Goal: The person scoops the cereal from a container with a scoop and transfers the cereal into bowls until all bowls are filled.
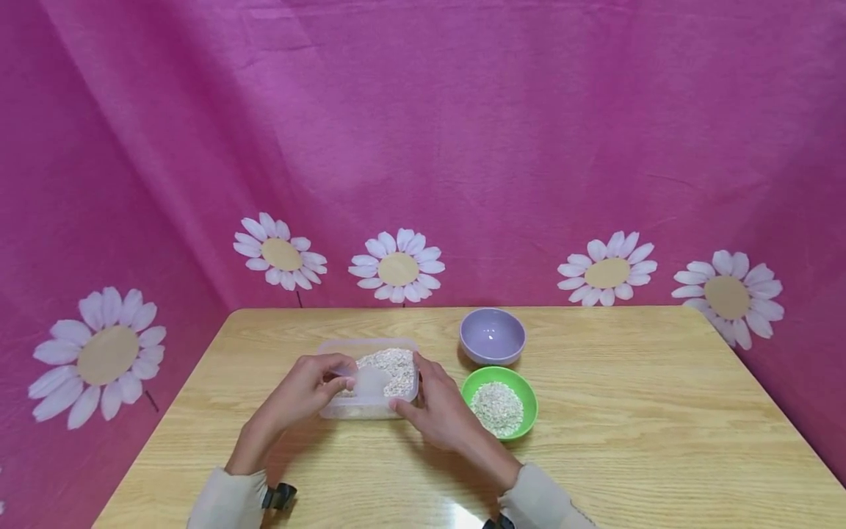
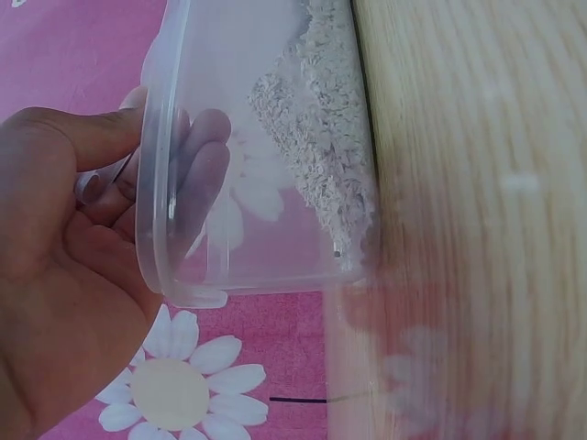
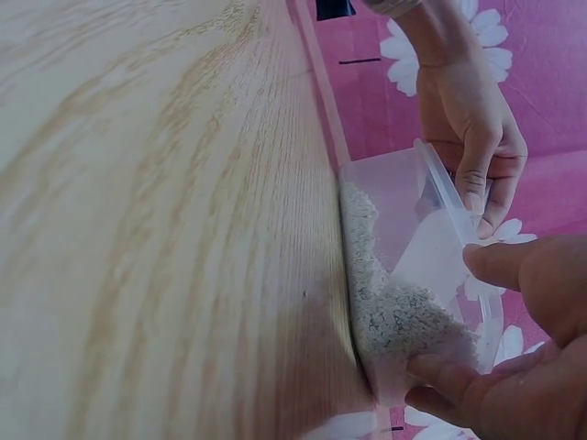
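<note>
A clear plastic container (image 1: 344, 413) with pale, rice-like grains (image 1: 399, 361) heaped toward its right side stands on the table. My left hand (image 1: 311, 389) is over the container's left part, thumb and fingers pinching a translucent white scoop (image 1: 372, 382) whose broad end lies over the grains. At the right end, my right hand (image 1: 439, 408) grips the container, thumb at the front rim and fingers along the outer wall. The right wrist view has the grains (image 3: 404, 316) sloping up toward the right hand (image 3: 541, 348). Through the wall in the left wrist view, fingertips (image 2: 206, 165) show.
Just right of my right hand, a green bowl (image 1: 531, 400) holds a mound of similar grains. Behind it stands a purple bowl (image 1: 492, 338). Beyond the wooden table (image 1: 661, 411) hangs a pink cloth (image 1: 502, 147) with daisies.
</note>
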The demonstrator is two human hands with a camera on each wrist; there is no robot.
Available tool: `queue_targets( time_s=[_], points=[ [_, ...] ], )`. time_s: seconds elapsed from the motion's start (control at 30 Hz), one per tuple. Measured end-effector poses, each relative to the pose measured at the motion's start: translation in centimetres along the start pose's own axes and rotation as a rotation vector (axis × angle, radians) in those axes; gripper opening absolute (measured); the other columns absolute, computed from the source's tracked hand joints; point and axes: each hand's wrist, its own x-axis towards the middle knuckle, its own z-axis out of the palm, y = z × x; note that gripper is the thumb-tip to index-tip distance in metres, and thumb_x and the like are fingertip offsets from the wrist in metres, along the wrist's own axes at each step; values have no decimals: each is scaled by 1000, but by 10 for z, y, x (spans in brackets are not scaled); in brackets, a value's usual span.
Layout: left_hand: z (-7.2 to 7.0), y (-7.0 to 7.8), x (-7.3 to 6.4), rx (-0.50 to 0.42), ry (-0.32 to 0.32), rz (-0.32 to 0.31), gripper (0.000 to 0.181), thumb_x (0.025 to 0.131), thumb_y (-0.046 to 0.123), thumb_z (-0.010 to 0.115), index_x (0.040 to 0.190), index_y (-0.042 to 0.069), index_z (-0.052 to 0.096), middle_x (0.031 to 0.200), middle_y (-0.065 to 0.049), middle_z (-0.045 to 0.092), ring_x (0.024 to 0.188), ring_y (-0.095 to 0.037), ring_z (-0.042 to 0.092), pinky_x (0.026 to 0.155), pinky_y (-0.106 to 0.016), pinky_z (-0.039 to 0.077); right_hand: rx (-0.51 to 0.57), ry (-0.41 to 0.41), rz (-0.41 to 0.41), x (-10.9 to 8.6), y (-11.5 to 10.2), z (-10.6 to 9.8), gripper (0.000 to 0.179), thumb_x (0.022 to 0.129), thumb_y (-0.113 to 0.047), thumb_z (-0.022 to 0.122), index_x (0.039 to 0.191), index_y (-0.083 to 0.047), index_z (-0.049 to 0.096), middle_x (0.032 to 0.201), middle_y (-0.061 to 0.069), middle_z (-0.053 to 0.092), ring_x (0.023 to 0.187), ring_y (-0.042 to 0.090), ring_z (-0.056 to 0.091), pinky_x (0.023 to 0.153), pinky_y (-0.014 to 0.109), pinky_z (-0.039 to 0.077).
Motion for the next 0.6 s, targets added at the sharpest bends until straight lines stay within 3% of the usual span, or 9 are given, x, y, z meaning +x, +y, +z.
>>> queue_targets(
  time_s=[0.23,0.47,0.6],
  points=[
    [0,-2,0,-21,2,-25,7,100,8,75,107,8,78,101,1,76,89,-9,66,83,-26,58,-4,-3,5,0,1,-1,87,96,-27,81,161,10,35,145,25,58,125,32,58,114,54,47],
    [-3,-5,-1,-75,24,-48,11,100,10,75,110,7,79,104,-2,78,87,-10,66,80,-24,57,15,-12,23,0,0,-4,92,94,-31,83,163,6,35,153,26,54,139,39,55,120,57,44],
    [-4,-8,-3,-111,56,-51,11,100,9,76,109,6,79,103,-4,78,85,-17,68,77,-24,56,23,-11,37,1,-1,-10,96,91,-33,86,164,4,35,158,25,51,146,42,52,122,58,42]
  ],
)
